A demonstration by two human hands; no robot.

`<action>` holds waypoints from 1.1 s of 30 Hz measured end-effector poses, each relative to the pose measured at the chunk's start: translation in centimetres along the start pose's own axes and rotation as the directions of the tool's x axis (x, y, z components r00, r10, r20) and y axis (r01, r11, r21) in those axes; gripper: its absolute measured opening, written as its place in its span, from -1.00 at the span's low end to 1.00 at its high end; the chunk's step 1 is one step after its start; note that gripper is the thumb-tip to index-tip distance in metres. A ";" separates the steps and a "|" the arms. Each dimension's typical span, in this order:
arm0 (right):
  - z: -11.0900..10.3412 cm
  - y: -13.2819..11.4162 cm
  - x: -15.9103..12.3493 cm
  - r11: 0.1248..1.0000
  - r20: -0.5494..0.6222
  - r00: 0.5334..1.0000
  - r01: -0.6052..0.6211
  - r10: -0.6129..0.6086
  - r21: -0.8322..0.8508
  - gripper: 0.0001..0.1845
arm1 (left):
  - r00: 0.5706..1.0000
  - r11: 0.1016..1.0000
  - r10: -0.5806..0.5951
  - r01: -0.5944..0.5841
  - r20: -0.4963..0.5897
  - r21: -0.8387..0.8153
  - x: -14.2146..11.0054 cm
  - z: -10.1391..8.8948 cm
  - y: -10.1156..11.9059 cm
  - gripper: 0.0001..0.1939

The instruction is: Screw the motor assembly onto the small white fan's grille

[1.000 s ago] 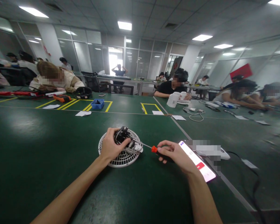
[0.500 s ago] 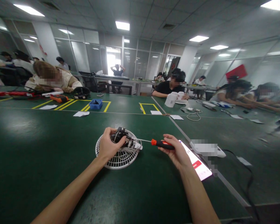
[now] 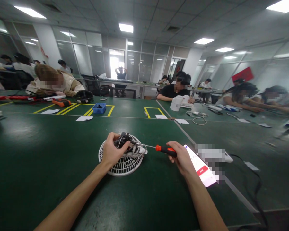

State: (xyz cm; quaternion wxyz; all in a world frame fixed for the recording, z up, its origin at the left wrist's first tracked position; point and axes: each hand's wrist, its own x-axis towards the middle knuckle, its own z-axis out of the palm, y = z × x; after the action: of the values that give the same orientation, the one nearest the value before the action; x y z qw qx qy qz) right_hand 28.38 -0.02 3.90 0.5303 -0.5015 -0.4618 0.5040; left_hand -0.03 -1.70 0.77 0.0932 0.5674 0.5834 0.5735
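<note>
A round white fan grille (image 3: 125,169) lies on the green table, and a black fan motor (image 3: 122,140) with wires and white parts rests on it. My left hand (image 3: 113,149) is closed around the motor, thumb on its near side. In my right hand (image 3: 181,155) is a screwdriver (image 3: 167,150) with a red and black handle, held level. Its thin shaft points left and reaches the motor assembly; the exact contact of the tip is too small to make out.
A lit phone (image 3: 202,170) lies beside my right forearm, near a partly blurred white device (image 3: 227,158) with a dark cable. Farther off are a blue bin (image 3: 99,108), paper slips (image 3: 84,118), a white cable (image 3: 201,118) and white fan parts (image 3: 176,103). Several people sit around the tables.
My right hand's fingers have curled more closely round the screwdriver handle. The left hand and the motor stay in place.
</note>
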 end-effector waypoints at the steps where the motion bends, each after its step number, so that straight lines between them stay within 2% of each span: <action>1: 0.0 0.0 0.0 1.000 0.002 1.000 0.007 -0.007 0.022 -0.63 | 1.000 1.000 0.000 0.000 -0.001 -0.003 0.0 0.0 0.0 -0.61; 10: -0.4 -0.5 0.0 0.986 -0.033 0.999 -0.028 0.033 0.165 -0.43 | 0.998 0.999 -0.050 0.050 -0.043 -0.004 -0.1 0.4 0.0 -0.61; 16: -0.6 -0.3 0.4 0.946 -0.011 0.999 -0.040 0.046 0.322 -0.40 | 0.997 0.999 -0.049 0.049 -0.053 -0.005 -0.1 0.6 -0.1 -0.60; 23: 0.1 -0.1 0.2 0.918 -0.017 0.998 0.059 -0.057 0.393 -0.37 | 0.998 1.000 -0.021 0.021 -0.064 0.003 -0.1 0.5 0.2 -0.63; 26: 0.4 -0.1 0.0 0.925 -0.021 0.996 0.090 -0.089 0.368 -0.36 | 0.997 1.000 -0.004 0.005 -0.074 0.007 -0.2 0.5 0.3 -0.63; 28: 0.4 0.0 0.0 0.945 -0.025 0.995 0.102 -0.099 0.311 -0.47 | 0.997 1.000 0.000 0.001 -0.074 0.014 -0.1 0.4 0.2 -0.63; 30: 0.3 0.3 0.2 0.979 -0.040 0.997 0.072 -0.065 0.190 -0.57 | 0.997 1.000 0.003 -0.001 -0.074 0.020 -0.1 0.4 0.1 -0.62; 33: 0.0 0.8 0.6 0.999 -0.063 0.998 0.001 -0.004 -0.047 -0.49 | 0.997 1.000 0.016 -0.015 -0.081 0.024 0.0 0.3 0.0 -0.63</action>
State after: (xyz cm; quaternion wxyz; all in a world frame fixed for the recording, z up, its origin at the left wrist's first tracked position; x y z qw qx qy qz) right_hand 28.36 0.54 3.09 0.5336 -0.5288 -0.4571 0.4762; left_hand 0.22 -1.53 0.65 0.0585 0.5493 0.5889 0.5899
